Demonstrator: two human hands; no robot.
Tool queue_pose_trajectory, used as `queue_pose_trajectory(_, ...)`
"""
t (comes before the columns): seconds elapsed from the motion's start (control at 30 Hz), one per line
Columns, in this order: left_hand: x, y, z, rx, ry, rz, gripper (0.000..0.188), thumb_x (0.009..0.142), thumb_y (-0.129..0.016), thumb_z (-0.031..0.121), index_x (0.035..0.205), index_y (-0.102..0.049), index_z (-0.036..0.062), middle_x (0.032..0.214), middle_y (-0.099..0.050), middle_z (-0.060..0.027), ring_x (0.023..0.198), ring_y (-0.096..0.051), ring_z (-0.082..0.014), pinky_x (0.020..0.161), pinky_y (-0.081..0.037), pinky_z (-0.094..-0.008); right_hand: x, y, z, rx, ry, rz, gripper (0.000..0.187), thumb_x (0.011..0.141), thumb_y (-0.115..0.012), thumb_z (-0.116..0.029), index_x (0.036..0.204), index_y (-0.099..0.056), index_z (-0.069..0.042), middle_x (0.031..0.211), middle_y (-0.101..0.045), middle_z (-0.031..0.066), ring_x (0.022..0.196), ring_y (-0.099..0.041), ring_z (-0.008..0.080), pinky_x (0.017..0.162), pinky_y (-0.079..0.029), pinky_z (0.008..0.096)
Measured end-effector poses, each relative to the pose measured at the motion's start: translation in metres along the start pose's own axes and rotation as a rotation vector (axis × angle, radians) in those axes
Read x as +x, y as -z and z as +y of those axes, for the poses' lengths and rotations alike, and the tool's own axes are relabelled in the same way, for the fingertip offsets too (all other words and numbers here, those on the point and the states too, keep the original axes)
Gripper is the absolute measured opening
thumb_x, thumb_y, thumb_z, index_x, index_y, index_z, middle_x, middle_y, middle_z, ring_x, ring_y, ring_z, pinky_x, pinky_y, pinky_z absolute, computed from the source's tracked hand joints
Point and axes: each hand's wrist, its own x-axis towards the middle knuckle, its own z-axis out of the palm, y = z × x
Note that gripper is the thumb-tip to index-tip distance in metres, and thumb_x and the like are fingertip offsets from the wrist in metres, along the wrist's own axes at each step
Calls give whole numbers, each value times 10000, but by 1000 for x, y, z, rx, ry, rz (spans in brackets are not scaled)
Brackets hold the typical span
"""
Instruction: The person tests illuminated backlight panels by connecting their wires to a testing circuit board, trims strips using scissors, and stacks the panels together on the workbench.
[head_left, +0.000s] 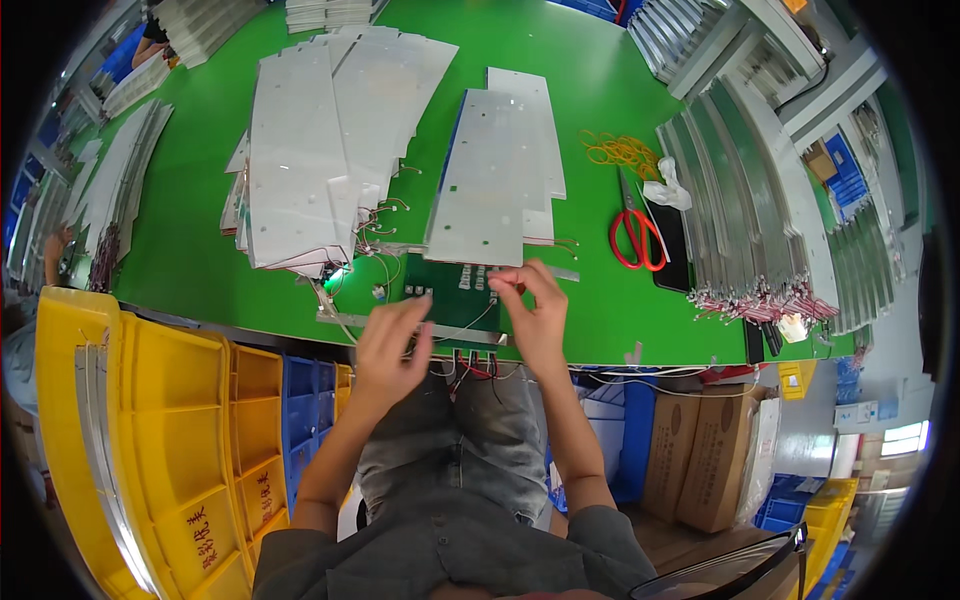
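**Head view: snag risk by the near edge**

Your right hand (532, 300) has thumb and forefinger close together at the white connectors (480, 278); I cannot tell whether they clamp anything. Your left hand (393, 345), blurred, has its fingers loosely parted over the left side of the green board (455, 305), which lies along the bench's (590, 90) near edge. A skewed push could bend contacts. The hanging wires (477, 367) beyond that edge could catch on your lap and drag the board. Your right fingertips mask the contact point; the white panels (483, 175) seem to hide the board's far edge.
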Motion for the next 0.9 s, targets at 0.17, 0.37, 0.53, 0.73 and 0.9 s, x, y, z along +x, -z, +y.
queue_pose_trajectory(0.17, 51, 5, 9, 400, -344, -70, 307, 697, -623, -20, 986, -635, 82, 1038, -624, -72, 843, -584, -221, 773, -385, -336, -11, 16, -50, 189, 238, -251, 137, 753, -657, -19, 882, -614, -4, 788, -564, 70, 673, -559, 163, 602, -446, 256)
queue_pose_trajectory(0.37, 85, 51, -6, 567, -473, 230, 214, 716, -588, 5, 874, -688, 109, 883, -684, 34, 828, -609, -122, 681, -319, -257, 10, 48, -16, -160, 251, -219, 182, 773, -613, -34, 953, -612, -10, 908, -596, 113, 830, -578, 265, 713, -469, 329)
queue_pose_trajectory(0.53, 88, 87, -10, 538, -407, 485, 267, 677, -579, -48, 917, -673, 20, 929, -683, -67, 811, -636, -176, 720, -342, -261, 48, 68, 74, -695, 301, -33, 151, 737, -596, -7, 885, -628, -10, 944, -590, 122, 892, -547, 319, 769, -454, 375)
queue_pose_trajectory(0.73, 75, 91, -36, 884, -102, 117, 352, 709, -532, -86, 1004, -645, 69, 1074, -632, -29, 1027, -549, -206, 833, -330, -303, 63, 72, 83, -746, 446, -206, 80, 686, -609, -30, 764, -616, -16, 852, -572, 99, 820, -551, 273, 719, -466, 367)
queue_pose_trajectory(0.9, 65, 69, -19, 589, 94, 35, 379, 674, -489, -107, 992, -624, 50, 1069, -614, -67, 1035, -521, -257, 923, -329, -385, 63, 65, 77, -529, 157, -257, 95, 753, -617, -93, 729, -602, -3, 767, -559, 97, 681, -548, 260, 596, -456, 355)
